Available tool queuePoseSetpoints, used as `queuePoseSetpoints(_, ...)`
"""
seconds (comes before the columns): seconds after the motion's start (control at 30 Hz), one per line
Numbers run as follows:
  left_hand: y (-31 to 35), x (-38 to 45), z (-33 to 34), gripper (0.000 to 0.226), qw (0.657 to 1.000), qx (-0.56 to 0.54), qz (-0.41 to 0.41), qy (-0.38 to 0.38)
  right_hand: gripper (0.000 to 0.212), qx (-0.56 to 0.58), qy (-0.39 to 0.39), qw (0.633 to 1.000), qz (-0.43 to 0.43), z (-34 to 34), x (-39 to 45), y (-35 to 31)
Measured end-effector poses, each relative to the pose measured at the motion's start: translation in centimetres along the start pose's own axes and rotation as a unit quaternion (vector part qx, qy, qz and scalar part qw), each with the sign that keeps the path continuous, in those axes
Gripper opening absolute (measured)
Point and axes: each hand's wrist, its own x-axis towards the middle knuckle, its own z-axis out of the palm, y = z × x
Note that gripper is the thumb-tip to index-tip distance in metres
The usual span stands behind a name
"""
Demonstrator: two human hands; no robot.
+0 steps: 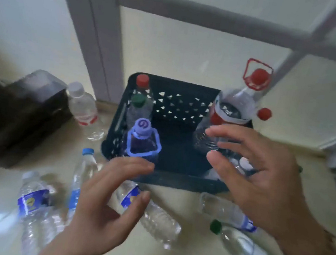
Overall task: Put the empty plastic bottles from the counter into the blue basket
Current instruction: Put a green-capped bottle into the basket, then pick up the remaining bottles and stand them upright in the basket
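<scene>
The blue basket [177,183] sits on the counter against the wall. Inside it stand a purple-capped bottle [143,139], a green-capped bottle [139,107], a red-capped bottle [142,81] and a large red-labelled jug with a red handle [230,111]. Several clear bottles lie on the counter in front: one with a blue label [153,211] under my left hand, a blue-capped one [83,172], a green-capped one [241,247]. My left hand [108,202] hovers with spread fingers, holding nothing. My right hand [256,173] is spread over the basket's right side, empty.
A dark box [17,114] stands at the left with a clear bottle [81,105] leaning beside it. Another red cap [264,113] shows behind the basket at the right. A grey window frame [101,42] rises behind the counter.
</scene>
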Motion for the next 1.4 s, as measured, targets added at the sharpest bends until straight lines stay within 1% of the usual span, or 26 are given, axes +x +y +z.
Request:
queuePoseSetpoints(0.1, 2.2, 1.7, 6.5, 0.022, 0.985, -0.085, 0.106, -0.110, 0.022, -0.014, 0.091, 0.993, 0.079, -4.7, -4.3, 2.7)
queuePoseSetpoints(0.13, 2.7, 1.8, 8.8, 0.024, 0.975, -0.103, 0.127, -0.148, 0.019, -0.015, 0.116, 0.987, 0.111, -6.1, -5.7, 3.7)
queuePoseSetpoints(0.2, 3.2, 1.7, 13.3, 0.026, 0.959, -0.112, 0.141, -0.216, 0.018, -0.030, 0.152, 0.971, 0.184, -8.4, -8.5, 5.6)
queuePoseSetpoints(0.27, 2.9, 1.3, 17.2, 0.028, 0.949, -0.063, 0.155, -0.268, 0.019, -0.056, 0.171, 0.954, 0.240, -10.0, -11.2, 7.6)
queuePoseSetpoints(0.33, 1.7, 0.6, 20.8, 0.030, 0.933, -0.004, 0.175, -0.313, 0.017, -0.059, 0.183, 0.942, 0.275, -11.0, -13.5, 9.8)
queuePoseSetpoints(0.47, -0.6, -1.1, 27.4, 0.037, 0.876, 0.064, 0.193, -0.436, 0.023, -0.071, 0.184, 0.919, 0.340, -11.7, -17.4, 14.4)
queuePoseSetpoints(0.5, -0.8, -1.5, 29.0, 0.039, 0.866, 0.079, 0.187, -0.457, 0.024, -0.080, 0.169, 0.915, 0.357, -11.9, -18.3, 15.6)
queuePoseSetpoints(0.53, -1.0, -1.8, 30.5, 0.040, 0.861, 0.087, 0.170, -0.472, 0.028, -0.094, 0.132, 0.914, 0.371, -12.0, -19.2, 16.6)
queuePoseSetpoints(0.57, -1.1, -2.0, 31.9, 0.041, 0.859, 0.089, 0.148, -0.483, 0.032, -0.110, 0.074, 0.914, 0.385, -11.9, -20.0, 17.5)
queuePoseSetpoints(0.63, -1.2, -2.0, 34.3, 0.040, 0.855, 0.092, 0.115, -0.497, 0.043, -0.155, -0.077, 0.907, 0.385, -11.0, -21.3, 18.7)
queuePoseSetpoints(0.7, -1.1, -1.9, 35.9, 0.038, 0.856, 0.089, 0.086, -0.502, 0.063, -0.210, -0.218, 0.895, 0.328, -8.7, -22.3, 19.7)
queuePoseSetpoints(0.73, -1.1, -1.8, 36.6, 0.036, 0.859, 0.083, 0.076, -0.500, 0.074, -0.230, -0.268, 0.887, 0.298, -7.5, -22.8, 20.1)
queuePoseSetpoints(0.77, -1.1, -1.7, 37.1, 0.035, 0.861, 0.077, 0.069, -0.497, 0.082, -0.240, -0.295, 0.882, 0.278, -6.3, -23.1, 20.5)
queuePoseSetpoints(0.8, -1.0, -1.6, 37.6, 0.034, 0.862, 0.077, 0.064, -0.496, 0.086, -0.245, -0.300, 0.884, 0.263, -5.3, -23.4, 21.0)
queuePoseSetpoints(0.87, -1.0, -1.2, 38.2, 0.032, 0.867, 0.076, 0.055, -0.490, 0.089, -0.254, -0.272, 0.897, 0.239, -4.0, -23.8, 22.1)
queuePoseSetpoints(0.93, -0.9, -0.8, 38.5, 0.029, 0.882, 0.061, 0.036, -0.466, 0.088, -0.275, -0.239, 0.908, 0.206, -3.2, -24.2, 23.0)
queuePoseSetpoints(1.0, -0.5, -0.4, 38.3, 0.026, 0.896, 0.046, -0.013, -0.441, 0.082, -0.270, -0.212, 0.921, 0.185, -2.8, -24.4, 23.6)
queuePoseSetpoints(1.07, 0.3, 0.3, 37.2, 0.023, 0.898, 0.015, -0.091, -0.429, 0.076, -0.232, -0.183, 0.939, 0.176, -3.4, -24.5, 23.9)
queuePoseSetpoints(1.13, 1.2, 1.3, 35.1, 0.025, 0.899, -0.056, -0.149, -0.409, 0.072, -0.149, -0.154, 0.955, 0.204, -5.1, -24.6, 24.0)
queuePoseSetpoints(1.17, 1.6, 1.5, 33.8, 0.031, 0.904, -0.108, -0.157, -0.382, 0.073, -0.101, -0.126, 0.960, 0.230, -5.9, -24.9, 24.2)
queuePoseSetpoints(1.2, 1.9, 1.5, 32.5, 0.042, 0.911, -0.165, -0.157, -0.345, 0.074, -0.053, -0.087, 0.961, 0.258, -6.8, -25.1, 24.4)
queuePoseSetpoints(1.23, 2.1, 1.1, 31.6, 0.058, 0.915, -0.215, -0.150, -0.308, 0.075, -0.010, -0.040, 0.957, 0.288, -7.8, -25.0, 24.4)
queuePoseSetpoints(1.27, 2.2, 0.2, 31.1, 0.076, 0.919, -0.234, -0.136, -0.288, 0.075, 0.037, 0.005, 0.949, 0.313, -8.9, -24.8, 24.5)
queuePoseSetpoints(1.3, 2.2, -1.1, 31.1, 0.093, 0.923, -0.220, -0.120, -0.292, 0.075, 0.087, 0.053, 0.939, 0.329, -10.0, -24.6, 24.8)
queuePoseSetpoints(1.33, 2.3, -2.6, 31.6, 0.106, 0.924, -0.186, -0.106, -0.316, 0.075, 0.129, 0.086, 0.927, 0.341, -11.3, -24.1, 24.7)
queuePoseSetpoints(1.4, 2.9, -5.3, 33.3, 0.117, 0.905, -0.146, -0.101, -0.387, 0.075, 0.173, 0.123, 0.919, 0.332, -13.5, -23.0, 24.3)
